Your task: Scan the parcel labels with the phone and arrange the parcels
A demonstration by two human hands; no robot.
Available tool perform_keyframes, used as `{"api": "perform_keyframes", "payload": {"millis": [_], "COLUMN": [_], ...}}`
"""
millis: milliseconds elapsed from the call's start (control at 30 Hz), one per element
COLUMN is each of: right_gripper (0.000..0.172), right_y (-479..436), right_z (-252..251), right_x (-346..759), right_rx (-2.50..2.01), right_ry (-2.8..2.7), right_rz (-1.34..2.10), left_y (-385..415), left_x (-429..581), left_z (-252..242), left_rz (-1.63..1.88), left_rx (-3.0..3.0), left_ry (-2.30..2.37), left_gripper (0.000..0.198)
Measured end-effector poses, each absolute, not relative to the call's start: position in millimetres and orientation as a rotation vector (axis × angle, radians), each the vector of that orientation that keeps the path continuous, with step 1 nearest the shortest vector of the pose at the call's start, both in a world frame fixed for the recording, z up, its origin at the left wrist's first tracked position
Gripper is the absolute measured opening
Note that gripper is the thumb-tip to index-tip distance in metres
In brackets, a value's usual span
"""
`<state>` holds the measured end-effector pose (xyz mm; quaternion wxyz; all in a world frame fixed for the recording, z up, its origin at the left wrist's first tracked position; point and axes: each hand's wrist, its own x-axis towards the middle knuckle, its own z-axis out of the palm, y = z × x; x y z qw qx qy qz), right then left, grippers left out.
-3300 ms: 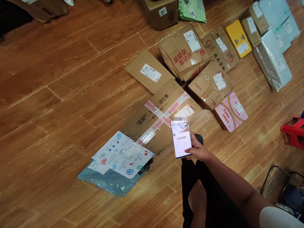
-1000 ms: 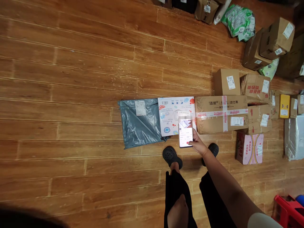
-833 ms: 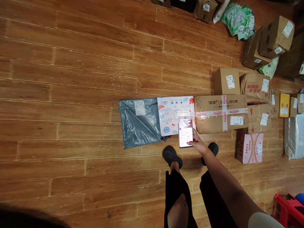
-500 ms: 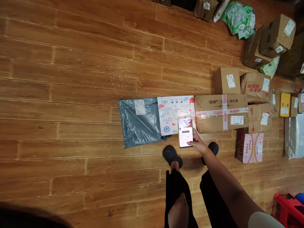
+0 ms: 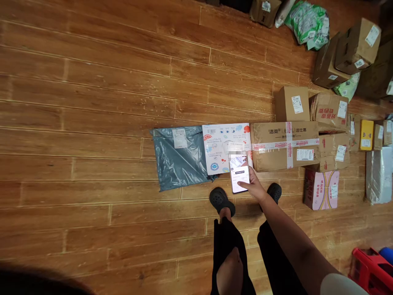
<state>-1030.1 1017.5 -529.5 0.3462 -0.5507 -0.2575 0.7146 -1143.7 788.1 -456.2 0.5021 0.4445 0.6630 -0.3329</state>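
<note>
My right hand (image 5: 253,185) is closed around a smartphone (image 5: 240,174), with the thumb lying over the lit screen. A camera picture of a label fills the top of the screen, with white panels of text below it. The phone hangs above the lower right corner of a white box printed with fruit (image 5: 215,145), and covers part of it. Part of a paper label shows on this box just above the phone. A grey-blue plastic mailer (image 5: 181,164) with a white label touches the box's left side. My left hand is out of view.
A long taped carton (image 5: 276,157) adjoins the fruit box on the right, with several cartons beyond it. A pink box (image 5: 325,190) stands nearer me. Green-white bags (image 5: 308,24) lie at the back right. A red plastic stool (image 5: 371,270) is at lower right. My dark clogs (image 5: 221,200) stand close by.
My right thumb has moved left and slightly up across the phone screen. A red button at the screen's bottom no longer shows. The phone is slightly lower; the parcels have stayed put.
</note>
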Motion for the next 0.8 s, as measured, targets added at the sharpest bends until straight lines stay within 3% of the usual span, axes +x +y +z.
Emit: {"api": "perform_keyframes", "payload": {"millis": [333, 800], "right_gripper": [0.063, 0.063], "right_y": [1013, 1016], "right_z": [-499, -374], "right_x": [-1027, -996], "right_rx": [-1.378, -1.381], "right_ry": [-0.540, -0.495], "right_rz": [1.848, 1.787], "left_y": [814, 840], "left_x": [-1139, -1152], "left_z": [-444, -419], "left_rz": [-0.715, -0.670], "left_rx": [1.037, 0.986], "left_ry": [1.602, 1.674], "left_gripper": [0.033, 0.030]}}
